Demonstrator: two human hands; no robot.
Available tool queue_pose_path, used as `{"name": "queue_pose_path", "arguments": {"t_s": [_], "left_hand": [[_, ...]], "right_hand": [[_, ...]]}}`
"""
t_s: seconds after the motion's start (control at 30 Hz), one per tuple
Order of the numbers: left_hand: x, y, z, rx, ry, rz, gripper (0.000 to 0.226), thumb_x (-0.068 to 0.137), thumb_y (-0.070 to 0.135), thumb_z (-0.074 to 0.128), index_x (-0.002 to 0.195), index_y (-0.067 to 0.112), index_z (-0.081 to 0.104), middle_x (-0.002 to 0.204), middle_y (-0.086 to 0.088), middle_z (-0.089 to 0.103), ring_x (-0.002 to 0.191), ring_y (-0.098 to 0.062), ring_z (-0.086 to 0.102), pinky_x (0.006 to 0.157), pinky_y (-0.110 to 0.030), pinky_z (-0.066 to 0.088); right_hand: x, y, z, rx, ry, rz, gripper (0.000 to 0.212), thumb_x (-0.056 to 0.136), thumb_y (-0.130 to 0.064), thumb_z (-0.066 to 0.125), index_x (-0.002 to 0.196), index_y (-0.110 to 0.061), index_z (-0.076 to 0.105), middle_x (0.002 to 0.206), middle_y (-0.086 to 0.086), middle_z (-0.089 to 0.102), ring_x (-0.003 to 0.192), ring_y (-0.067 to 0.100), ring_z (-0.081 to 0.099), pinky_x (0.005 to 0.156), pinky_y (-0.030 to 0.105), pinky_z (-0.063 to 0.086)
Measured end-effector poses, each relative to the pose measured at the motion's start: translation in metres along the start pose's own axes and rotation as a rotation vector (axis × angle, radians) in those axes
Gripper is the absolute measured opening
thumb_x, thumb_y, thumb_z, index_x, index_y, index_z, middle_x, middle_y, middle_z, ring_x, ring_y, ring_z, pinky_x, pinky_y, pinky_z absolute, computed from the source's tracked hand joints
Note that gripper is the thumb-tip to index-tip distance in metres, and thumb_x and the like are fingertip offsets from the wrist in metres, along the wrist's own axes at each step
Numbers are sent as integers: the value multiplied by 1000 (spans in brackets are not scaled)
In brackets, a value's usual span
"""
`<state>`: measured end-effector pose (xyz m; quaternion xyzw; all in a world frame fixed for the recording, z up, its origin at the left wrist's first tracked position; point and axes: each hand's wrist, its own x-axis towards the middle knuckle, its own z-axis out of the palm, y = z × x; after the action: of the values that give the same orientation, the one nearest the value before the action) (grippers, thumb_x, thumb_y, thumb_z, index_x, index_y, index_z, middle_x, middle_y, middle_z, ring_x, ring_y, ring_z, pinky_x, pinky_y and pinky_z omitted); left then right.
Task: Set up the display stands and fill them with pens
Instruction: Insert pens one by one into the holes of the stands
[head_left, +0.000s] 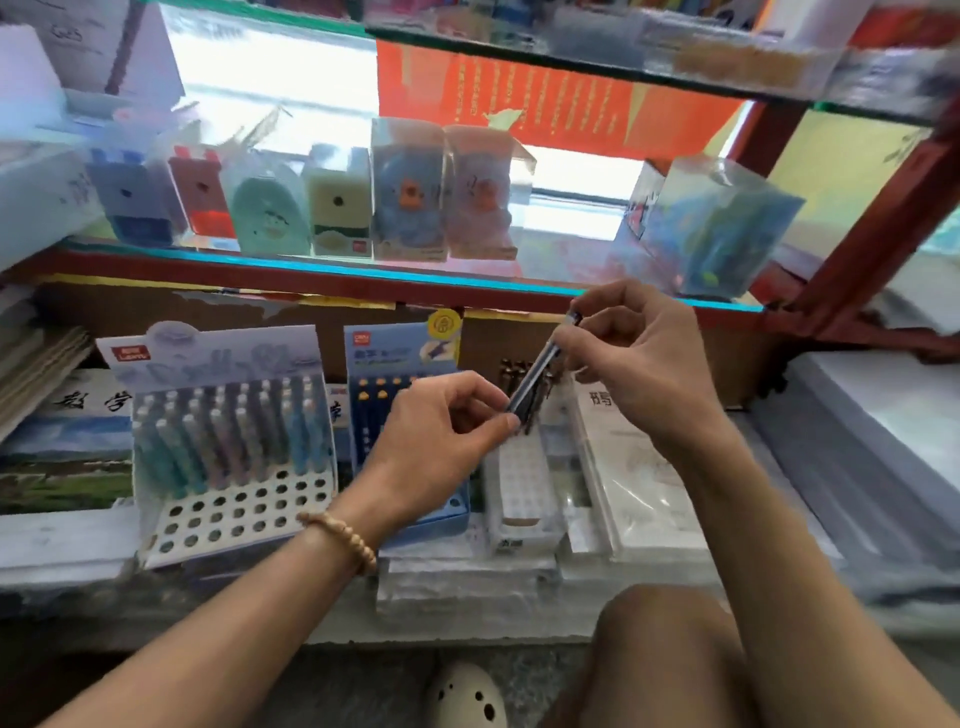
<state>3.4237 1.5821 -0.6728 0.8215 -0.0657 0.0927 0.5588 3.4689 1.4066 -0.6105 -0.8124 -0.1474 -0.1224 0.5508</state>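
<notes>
A dark blue pen (535, 375) is held slanted between both hands above the shelf. My left hand (441, 441) pinches its lower end and my right hand (644, 358) grips its upper end. To the left stands a white display stand (234, 514) with pastel pens in its back rows and open holes in front. Behind my left hand a blue display stand (402, 364) holds dark pens with yellow tops; its lower part is hidden. A white perforated stand (522, 478) sits below the pen.
A glass shelf (311, 265) above carries several boxed pencil sharpeners. Clear plastic packets (639, 483) lie to the right, stacked paper (883, 441) further right, books at the left. My knee and a shoe are at the bottom.
</notes>
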Motion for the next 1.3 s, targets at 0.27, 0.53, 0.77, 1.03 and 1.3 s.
{"name": "queue_pose_path", "arguments": {"t_s": [0.27,0.53,0.77,1.03,1.3], "left_hand": [[-6,-22,26,414,-234,-68,10,90,37,67,88,28,72,80,17,67,75,5,61,69,-16,51],[-10,-31,29,508,-291,-95,9,91,42,64,91,34,67,84,21,64,79,4,59,74,-22,53],[-13,-41,18,578,-286,-104,10,91,42,64,84,36,64,80,23,61,76,6,58,68,-15,47],[-18,-47,11,571,-278,-123,12,92,43,63,88,33,66,81,20,63,76,5,58,64,-12,42],[-22,-52,8,574,-302,-128,14,92,45,62,90,32,67,82,19,65,76,3,60,73,-25,54]], "right_hand": [[19,57,-30,-175,230,-8,17,85,-14,77,92,-21,64,72,-8,66,62,1,64,62,20,53],[25,94,5,-330,121,-56,14,90,-16,72,101,-19,63,80,-15,59,76,-1,61,68,8,49],[30,106,23,-372,66,-88,16,92,-15,69,108,-15,64,85,-11,59,75,1,56,67,7,42],[30,113,25,-454,46,-134,13,91,-14,70,104,-12,67,89,-8,61,81,9,59,76,23,54],[29,107,30,-672,-186,-192,18,89,-25,72,104,-16,75,97,-8,51,87,13,55,74,34,53]]}}
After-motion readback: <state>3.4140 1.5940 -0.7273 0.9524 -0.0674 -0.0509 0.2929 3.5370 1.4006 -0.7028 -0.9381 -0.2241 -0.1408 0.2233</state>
